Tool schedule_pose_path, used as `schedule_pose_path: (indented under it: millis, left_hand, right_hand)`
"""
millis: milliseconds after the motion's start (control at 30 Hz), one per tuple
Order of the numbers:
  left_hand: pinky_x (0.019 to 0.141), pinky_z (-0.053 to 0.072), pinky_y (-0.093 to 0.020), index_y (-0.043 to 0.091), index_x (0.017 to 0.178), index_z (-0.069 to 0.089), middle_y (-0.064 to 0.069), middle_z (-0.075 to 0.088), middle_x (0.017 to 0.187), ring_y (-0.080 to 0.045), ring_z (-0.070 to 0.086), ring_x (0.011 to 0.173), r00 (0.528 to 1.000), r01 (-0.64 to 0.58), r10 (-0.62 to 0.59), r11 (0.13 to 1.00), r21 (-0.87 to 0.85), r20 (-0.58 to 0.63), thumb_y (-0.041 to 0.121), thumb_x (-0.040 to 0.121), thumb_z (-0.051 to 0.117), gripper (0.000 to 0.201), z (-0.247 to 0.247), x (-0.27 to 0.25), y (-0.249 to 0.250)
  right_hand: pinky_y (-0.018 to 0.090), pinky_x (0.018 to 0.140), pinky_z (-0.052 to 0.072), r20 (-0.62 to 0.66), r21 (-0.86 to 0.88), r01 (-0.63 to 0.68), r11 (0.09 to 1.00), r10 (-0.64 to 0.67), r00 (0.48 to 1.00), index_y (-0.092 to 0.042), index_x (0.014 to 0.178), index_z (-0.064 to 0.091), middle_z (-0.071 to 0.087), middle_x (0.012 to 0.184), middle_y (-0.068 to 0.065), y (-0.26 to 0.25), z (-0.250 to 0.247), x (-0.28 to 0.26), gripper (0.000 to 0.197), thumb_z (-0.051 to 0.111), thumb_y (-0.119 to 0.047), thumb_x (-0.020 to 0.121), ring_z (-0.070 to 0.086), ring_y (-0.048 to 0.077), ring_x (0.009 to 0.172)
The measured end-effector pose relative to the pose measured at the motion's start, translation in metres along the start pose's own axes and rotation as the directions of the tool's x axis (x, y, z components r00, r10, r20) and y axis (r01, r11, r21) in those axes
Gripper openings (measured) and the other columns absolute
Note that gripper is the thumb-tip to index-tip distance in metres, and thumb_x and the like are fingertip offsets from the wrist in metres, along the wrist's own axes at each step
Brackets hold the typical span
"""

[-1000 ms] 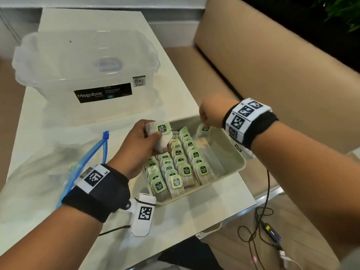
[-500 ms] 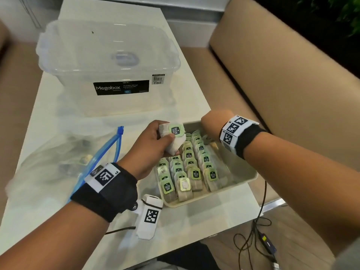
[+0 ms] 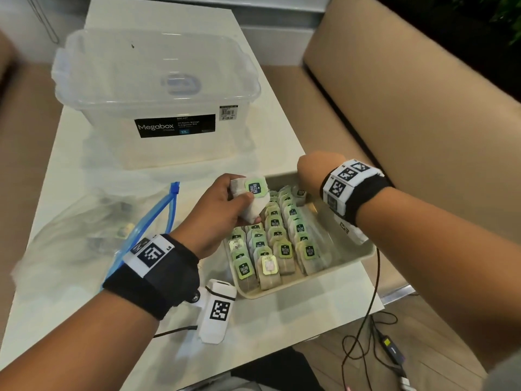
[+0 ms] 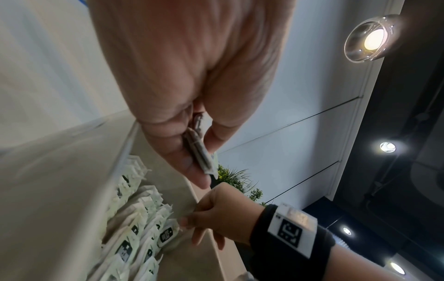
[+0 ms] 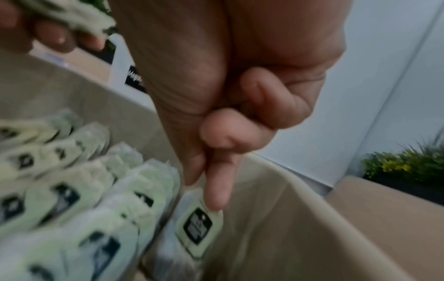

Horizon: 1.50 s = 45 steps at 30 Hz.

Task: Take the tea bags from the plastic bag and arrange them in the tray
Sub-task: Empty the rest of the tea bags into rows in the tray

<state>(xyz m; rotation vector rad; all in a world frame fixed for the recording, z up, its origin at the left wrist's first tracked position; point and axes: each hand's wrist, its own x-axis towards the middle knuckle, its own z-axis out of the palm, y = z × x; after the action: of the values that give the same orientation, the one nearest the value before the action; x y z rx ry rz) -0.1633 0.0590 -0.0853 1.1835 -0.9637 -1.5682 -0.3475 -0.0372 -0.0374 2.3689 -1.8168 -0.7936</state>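
Observation:
A beige tray (image 3: 355,259) on the white table holds rows of upright tea bags (image 3: 284,244) with green tags. My left hand (image 3: 244,203) hovers over the tray's near-left corner and grips a small stack of tea bags (image 3: 255,193), seen edge-on as tea bags (image 4: 200,152) between thumb and fingers. My right hand (image 3: 309,179) reaches into the tray's far end. Its thumb and forefinger pinch the top of one tea bag (image 5: 195,226) standing at the far end of the right row. The clear plastic bag (image 3: 93,221) with a blue zip lies left of the tray, a few tea bags inside.
A clear Megabox storage box (image 3: 158,91) stands at the back of the table. A white tagged device (image 3: 217,316) hangs from my left wrist near the tray's front. A tan bench (image 3: 408,114) runs along the right, with cables (image 3: 375,342) on the floor.
My right hand has brought its tea bag down against the far end of the right row. My left hand keeps its stack in much the same place. The head view has shifted.

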Motion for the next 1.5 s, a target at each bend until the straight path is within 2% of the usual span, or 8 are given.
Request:
schedule_pose_path:
  millis: [133,300,633,800,1000,1100,1233,1500]
  left_hand:
    - [0.073,0.060,-0.034,0.014,0.111,0.052,-0.011,0.061,0.116,-0.022,0.067,0.098,1.000,0.014,-0.014,1.000,0.015,0.009,0.003,0.097,0.052,0.019,0.000,0.000,0.001]
    - [0.070,0.058,-0.033,0.015,0.108,0.052,-0.010,0.063,0.111,-0.020,0.069,0.094,1.000,-0.015,0.014,0.999,0.028,0.022,0.004,0.095,0.056,0.017,0.001,-0.001,0.001]
    - [0.085,0.057,-0.050,0.012,0.116,0.053,-0.012,0.068,0.114,-0.029,0.069,0.099,0.999,-0.024,0.021,0.992,0.124,0.026,0.005,0.091,0.064,0.028,-0.001,-0.002,0.001]
    - [0.073,0.060,-0.036,0.014,0.111,0.054,-0.014,0.065,0.115,-0.021,0.069,0.090,0.998,-0.049,0.052,0.996,0.077,-0.031,0.005,0.093,0.061,0.022,-0.002,0.000,-0.003]
    - [0.079,0.058,-0.040,0.014,0.107,0.052,-0.012,0.067,0.109,-0.012,0.071,0.071,0.996,-0.053,0.056,0.997,0.054,-0.064,0.004,0.094,0.058,0.017,-0.001,0.004,-0.004]
    - [0.079,0.058,-0.040,0.013,0.107,0.052,-0.010,0.067,0.106,-0.012,0.071,0.071,0.997,-0.047,0.050,0.998,0.046,-0.064,0.003,0.094,0.058,0.017,0.000,0.004,-0.004]
    - [0.076,0.059,-0.037,0.012,0.108,0.052,-0.010,0.067,0.104,-0.014,0.071,0.074,0.997,-0.039,0.041,0.999,0.023,-0.067,0.002,0.094,0.057,0.017,0.000,0.004,-0.004]
    - [0.068,0.059,-0.030,0.011,0.110,0.052,-0.010,0.067,0.107,-0.017,0.070,0.082,0.997,-0.037,0.038,0.999,0.016,-0.072,0.003,0.095,0.057,0.018,-0.001,0.003,-0.003]
  right_hand:
    - [0.026,0.065,0.050,-0.073,0.267,0.067,0.961,-0.049,0.996,-0.012,0.090,0.070,0.067,0.076,-0.003,0.009,-0.016,-0.005,0.026,0.060,-0.036,0.091,0.064,0.016,0.069]
    - [0.022,0.057,0.046,-0.106,0.614,0.208,0.762,-0.182,0.978,-0.018,0.083,0.070,0.072,0.075,-0.005,-0.004,-0.040,-0.031,0.035,0.061,-0.052,0.085,0.067,0.009,0.056]
    - [0.026,0.057,0.052,-0.156,0.787,0.198,0.585,-0.122,0.980,-0.012,0.090,0.063,0.073,0.076,-0.002,0.006,-0.040,-0.043,0.011,0.067,-0.022,0.088,0.072,0.015,0.064]
    - [0.027,0.066,0.053,-0.141,0.635,0.198,0.746,-0.141,0.980,-0.016,0.095,0.066,0.072,0.080,-0.004,0.026,-0.045,-0.057,0.008,0.065,-0.021,0.088,0.070,0.010,0.065]
    - [0.021,0.064,0.052,0.198,0.396,0.228,0.890,-0.326,0.924,-0.025,0.089,0.073,0.072,0.080,-0.008,0.002,-0.012,-0.067,0.009,0.074,-0.027,0.081,0.062,0.004,0.060]
    - [0.027,0.071,0.056,0.302,0.306,0.294,0.906,-0.385,0.872,-0.028,0.090,0.074,0.073,0.082,-0.009,-0.018,0.006,-0.062,0.011,0.075,-0.031,0.079,0.063,0.005,0.063]
    - [0.021,0.059,0.051,0.370,0.193,0.384,0.903,-0.429,0.824,-0.023,0.095,0.075,0.073,0.087,-0.007,-0.041,0.017,-0.054,0.013,0.072,-0.025,0.082,0.062,0.009,0.065]
    - [0.013,0.050,0.036,0.378,0.033,0.457,0.889,-0.435,0.817,-0.018,0.104,0.073,0.069,0.095,-0.006,-0.060,0.020,-0.047,0.018,0.067,-0.022,0.086,0.056,0.010,0.074]
